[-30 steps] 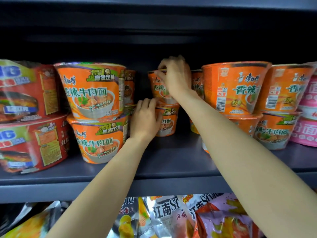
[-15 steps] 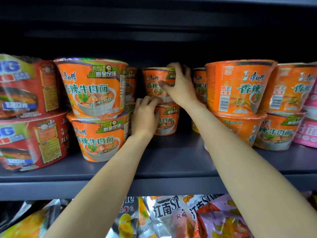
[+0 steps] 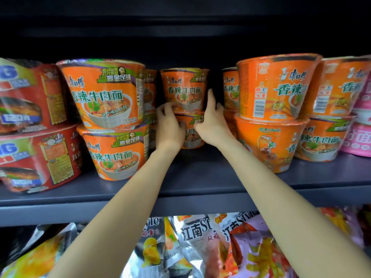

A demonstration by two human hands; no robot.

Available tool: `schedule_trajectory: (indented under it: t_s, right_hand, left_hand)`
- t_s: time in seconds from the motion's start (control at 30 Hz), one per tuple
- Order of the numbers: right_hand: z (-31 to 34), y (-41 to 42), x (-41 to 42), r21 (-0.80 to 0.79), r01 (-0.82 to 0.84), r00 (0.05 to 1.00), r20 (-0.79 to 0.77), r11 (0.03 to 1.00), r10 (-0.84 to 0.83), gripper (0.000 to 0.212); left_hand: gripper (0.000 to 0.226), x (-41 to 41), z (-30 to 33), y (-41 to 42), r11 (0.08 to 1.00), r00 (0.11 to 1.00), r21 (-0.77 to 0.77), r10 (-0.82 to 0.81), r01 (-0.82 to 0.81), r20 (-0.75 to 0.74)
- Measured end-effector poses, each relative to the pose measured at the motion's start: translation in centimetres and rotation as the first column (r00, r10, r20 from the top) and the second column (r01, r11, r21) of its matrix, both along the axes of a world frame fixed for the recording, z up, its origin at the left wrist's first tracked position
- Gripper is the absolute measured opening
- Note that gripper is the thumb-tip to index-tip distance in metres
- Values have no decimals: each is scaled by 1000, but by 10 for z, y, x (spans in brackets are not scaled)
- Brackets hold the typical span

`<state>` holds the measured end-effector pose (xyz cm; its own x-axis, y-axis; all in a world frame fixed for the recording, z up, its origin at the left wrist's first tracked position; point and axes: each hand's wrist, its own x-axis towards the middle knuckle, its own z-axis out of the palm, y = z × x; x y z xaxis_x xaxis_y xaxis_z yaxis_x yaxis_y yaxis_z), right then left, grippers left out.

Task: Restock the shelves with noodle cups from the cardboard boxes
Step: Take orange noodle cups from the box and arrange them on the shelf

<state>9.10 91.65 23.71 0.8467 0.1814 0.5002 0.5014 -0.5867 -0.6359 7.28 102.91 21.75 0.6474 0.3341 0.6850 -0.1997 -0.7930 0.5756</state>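
L to R on the shelf (image 3: 200,177): 2 red noodle bowls (image 3: 30,125) stacked at the left end, both cut off by the frame edge, print blurred. Next, 2 orange noodle cups (image 3: 104,117) stacked near the front edge; behind them a sliver of 2 more, mostly hidden.

Centre, set back toward the rear: a 2-high stack. Upper cup (image 3: 184,89) sits on the lower cup (image 3: 190,131). Left hand (image 3: 168,127) is on the stack's left side, fingers curled around the seam where the 2 cups meet, thumb on the lower cup's face. Right hand (image 3: 210,125) is on the right side, fingers straight up along the upper cup's wall, palm over the lower cup's rim. Both hands touch the cups; can't tell how firm the grip is. Lower cup's label is approx half covered by the hands.

Right of the gap: 2 rear cups partly hidden, then 2 big front cups (image 3: 275,109) stacked, then 2 more, then 2 pink cups (image 3: 359,125) cut off at the right end.

Below the shelf: snack bags (image 3: 200,243), count unclear, overlapping.
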Motion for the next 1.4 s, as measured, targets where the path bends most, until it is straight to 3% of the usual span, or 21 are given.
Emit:
schedule_trajectory:
  t_s: [0.13,0.6,1.0,1.07,1.13,1.23,1.33,1.4]
  right_hand:
    - [-12,3,7,-61,-35,998,-47,997,33,95]
    - [-18,2,19,-92,-61,998,-11,994,60,100]
    - [-14,3,0,-98,-63,997,-46,993,59,91]
    - [-12,-6,-21,-107,-70,997,29,992,74,83]
    - [-11,-25,-49,-82,-69,976,202,994,84,68]
    - [-15,-66,-89,66,-49,855,518,997,7,39]
    - [-31,-114,-102,269,41,727,653,962,-213,25]
    - [-39,-143,-97,369,107,743,588,923,-321,27]
  left_hand:
    - [80,-7,-4,3,997,985,-13,-80,79,-153]
    - [75,-8,-1,3,999,992,42,1,5,-124]
    - [74,-8,-2,1,996,995,46,-67,70,-69]
    - [62,-16,2,-1,995,996,77,-74,71,46]
    - [49,-29,8,-7,985,965,126,-144,119,217]
    - [34,-62,22,-25,963,899,148,-262,223,351]
    - [24,-89,25,-49,936,891,116,-352,332,287]
    - [33,-95,19,-69,901,888,30,-433,433,153]
